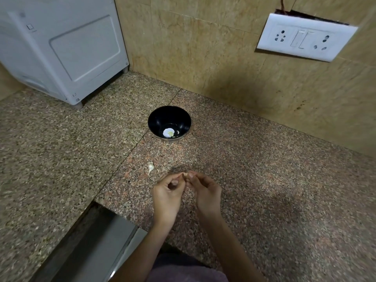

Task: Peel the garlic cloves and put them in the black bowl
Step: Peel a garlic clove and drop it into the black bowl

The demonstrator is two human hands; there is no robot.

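Together, left hand and right hand pinching one garlic clove, black bowl beyond, well apart

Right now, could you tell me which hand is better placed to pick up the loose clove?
Probably left: the loose clove lies just beyond the left hand; the right hand sits farther across.

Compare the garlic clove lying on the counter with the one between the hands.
The counter clove lies free, untouched, its pale skin and tail in full view. The held clove is pinched between the left hand and right hand, mostly hidden by them. Both are outside the black bowl.
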